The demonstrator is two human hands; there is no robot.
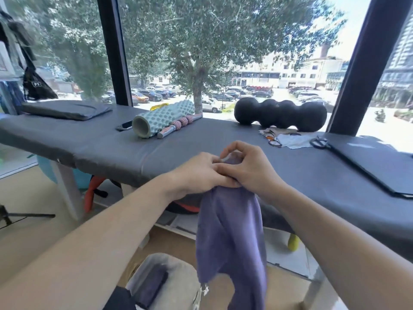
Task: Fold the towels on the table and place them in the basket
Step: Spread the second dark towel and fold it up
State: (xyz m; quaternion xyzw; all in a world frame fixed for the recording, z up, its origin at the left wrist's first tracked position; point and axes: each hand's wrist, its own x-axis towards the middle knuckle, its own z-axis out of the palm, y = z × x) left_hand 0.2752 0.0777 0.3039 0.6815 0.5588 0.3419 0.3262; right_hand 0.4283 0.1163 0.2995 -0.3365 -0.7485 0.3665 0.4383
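A purple towel (pixel 231 238) hangs down in front of the grey padded table (pixel 111 148), held up at its top edge. My left hand (pixel 199 171) and my right hand (pixel 250 168) meet side by side at that edge, both pinching the cloth. Below on the floor stands a light grey basket (pixel 178 276) with a folded purple towel (pixel 149 287) lying inside it. The hanging towel's lower end dangles just right of the basket.
On the table lie a phone (pixel 124 125), a teal foam roller (pixel 161 118), a pink massage stick (pixel 178 126), a black knobbed roller (pixel 280 115), white cloths (pixel 290 139), scissors (pixel 320 142), a dark pad (pixel 64 109) and a black board (pixel 380 162). Windows stand behind.
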